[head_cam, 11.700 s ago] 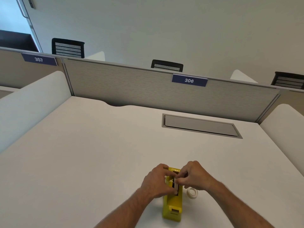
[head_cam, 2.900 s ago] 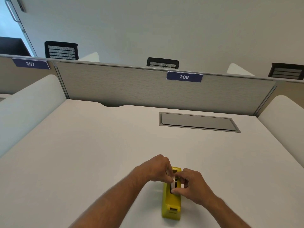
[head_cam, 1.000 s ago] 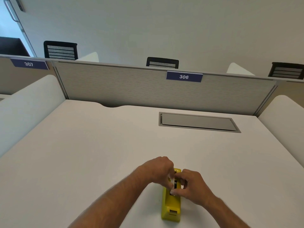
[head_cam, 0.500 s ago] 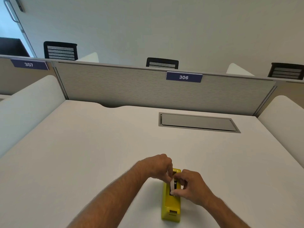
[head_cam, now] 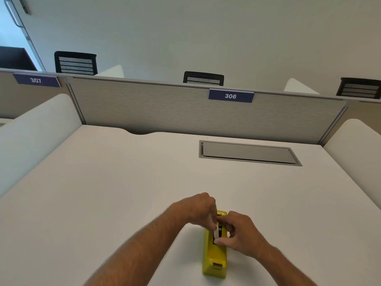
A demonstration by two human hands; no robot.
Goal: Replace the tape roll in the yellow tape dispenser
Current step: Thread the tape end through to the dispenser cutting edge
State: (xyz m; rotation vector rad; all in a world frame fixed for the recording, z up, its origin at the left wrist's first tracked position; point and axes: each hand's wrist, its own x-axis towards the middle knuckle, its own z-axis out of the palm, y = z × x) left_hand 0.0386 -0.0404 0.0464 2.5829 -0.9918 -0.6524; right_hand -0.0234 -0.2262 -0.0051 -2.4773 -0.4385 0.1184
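My left hand (head_cam: 201, 211) and right hand (head_cam: 240, 232) both pinch the white roll (head_cam: 216, 232) on edge in the well of the yellow dispenser (head_cam: 214, 256), which sits on the desk (head_cam: 103, 193) near me.

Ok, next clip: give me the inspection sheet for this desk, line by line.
Surface: white desk, bare apart from the job's things.
Job's things: yellow tape dispenser lying flat; white tape roll on edge in its slot.
Clutter: nothing seen.
Grippers: left hand and right hand both pinch the roll.
Cables: nothing seen; grey hatch shut.
Surroundings: partition with label 306, chairs behind.
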